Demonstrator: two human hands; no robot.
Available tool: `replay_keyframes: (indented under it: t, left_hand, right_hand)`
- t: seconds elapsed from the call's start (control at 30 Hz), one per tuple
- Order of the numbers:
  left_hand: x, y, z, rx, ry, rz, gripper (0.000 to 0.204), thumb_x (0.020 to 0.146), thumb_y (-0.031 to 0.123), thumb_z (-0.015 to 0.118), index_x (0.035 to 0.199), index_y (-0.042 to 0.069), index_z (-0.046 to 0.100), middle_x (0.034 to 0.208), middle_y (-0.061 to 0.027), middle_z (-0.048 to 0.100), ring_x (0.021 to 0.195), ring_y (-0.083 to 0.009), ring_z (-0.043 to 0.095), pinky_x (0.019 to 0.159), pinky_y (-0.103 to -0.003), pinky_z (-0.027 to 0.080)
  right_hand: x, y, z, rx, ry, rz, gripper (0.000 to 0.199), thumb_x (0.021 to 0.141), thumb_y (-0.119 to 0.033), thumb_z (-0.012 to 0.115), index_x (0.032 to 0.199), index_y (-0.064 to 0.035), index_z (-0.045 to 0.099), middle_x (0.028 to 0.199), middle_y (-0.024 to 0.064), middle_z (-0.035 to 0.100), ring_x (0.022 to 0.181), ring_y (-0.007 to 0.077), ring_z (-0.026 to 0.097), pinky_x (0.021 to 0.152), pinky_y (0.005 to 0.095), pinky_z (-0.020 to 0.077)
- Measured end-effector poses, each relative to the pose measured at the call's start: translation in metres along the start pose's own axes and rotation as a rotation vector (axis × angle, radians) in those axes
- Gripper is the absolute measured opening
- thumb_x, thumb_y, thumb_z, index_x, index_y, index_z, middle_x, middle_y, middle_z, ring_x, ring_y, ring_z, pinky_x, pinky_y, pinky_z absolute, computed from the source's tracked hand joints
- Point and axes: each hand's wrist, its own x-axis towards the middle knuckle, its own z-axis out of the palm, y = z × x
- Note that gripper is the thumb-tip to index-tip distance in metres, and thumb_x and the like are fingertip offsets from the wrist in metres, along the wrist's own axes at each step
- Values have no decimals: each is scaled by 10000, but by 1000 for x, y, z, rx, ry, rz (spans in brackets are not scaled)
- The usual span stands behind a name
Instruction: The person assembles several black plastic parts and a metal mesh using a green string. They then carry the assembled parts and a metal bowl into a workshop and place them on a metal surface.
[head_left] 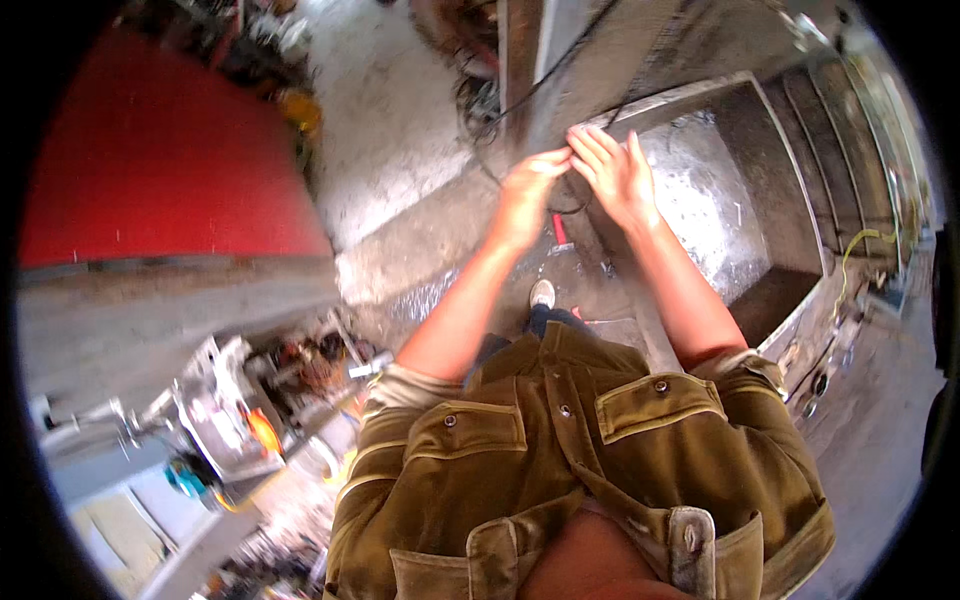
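Observation:
Both my hands are raised in front of me, and their fingertips meet or overlap. My left hand [527, 198] points its slightly blurred fingers toward the right one, and nothing shows in it. My right hand [617, 183] is open, its fingers stretched out and its thumb apart. Close behind the hands runs a dark cable [487, 168] in loose loops; I cannot tell whether a finger touches it. Below them on the floor lies a red-handled tool [559, 230]. To the right of my right hand stands a large rectangular metal trough [795, 180] with a shiny bottom.
A red panel [170, 160] fills the upper left. Cluttered metal parts [310, 365] lie at lower left, near a grey tray [215, 420] with an orange item [264, 431]. A post [520, 80] rises ahead. A yellow cord [853, 250] hangs beyond the trough.

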Motion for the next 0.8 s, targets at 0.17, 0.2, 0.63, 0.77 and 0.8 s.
replay_keyframes:
  t: [0.17, 0.2, 0.63, 0.77, 0.8]
  left_hand:
    - [141, 3, 127, 893, -8, 277, 544, 885, 299, 361, 1303, -34, 262, 1377, -200, 212, 1301, -303, 150, 1056, -372, 92]
    - [150, 13, 134, 814, -66, 246, 548, 883, 301, 362, 1300, -40, 263, 1377, -198, 214, 1300, -307, 151, 1055, -381, 94]
    - [204, -6, 273, 1028, -333, 696, 478, 900, 325, 285, 1210, -8, 431, 1291, -192, 375, 1252, -288, 275, 1035, -385, 169]
    - [239, 4, 292, 538, -419, 493, 383, 858, 190, 346, 1165, 2, 476, 1251, -187, 423, 1210, -288, 344, 998, -374, 246]
    - [234, 6, 302, 462, -440, 512, 377, 852, 170, 344, 1160, -1, 478, 1250, -188, 424, 1205, -284, 353, 992, -368, 256]
  right_hand:
    - [6, -77, 40, 75, -13, -405, 631, 899, -502, 193, 1317, -33, 251, 1344, 130, 314, 1219, 254, 331, 1021, 367, 242]
    - [0, -91, 42, 120, -26, -375, 614, 903, -489, 202, 1313, -36, 263, 1329, 119, 340, 1204, 252, 351, 1016, 364, 254]
    - [-8, -215, -53, 203, 131, -733, 526, 914, -395, 323, 1273, -11, 305, 1324, 137, 339, 1223, 236, 331, 999, 356, 285]
    - [-1, -218, -45, 86, 403, -784, 527, 899, -377, 377, 1266, -3, 316, 1264, 170, 410, 1158, 284, 416, 941, 389, 366]
    - [-3, -238, -57, 89, 426, -726, 518, 901, -357, 380, 1270, -1, 309, 1267, 178, 405, 1160, 287, 416, 940, 388, 369]
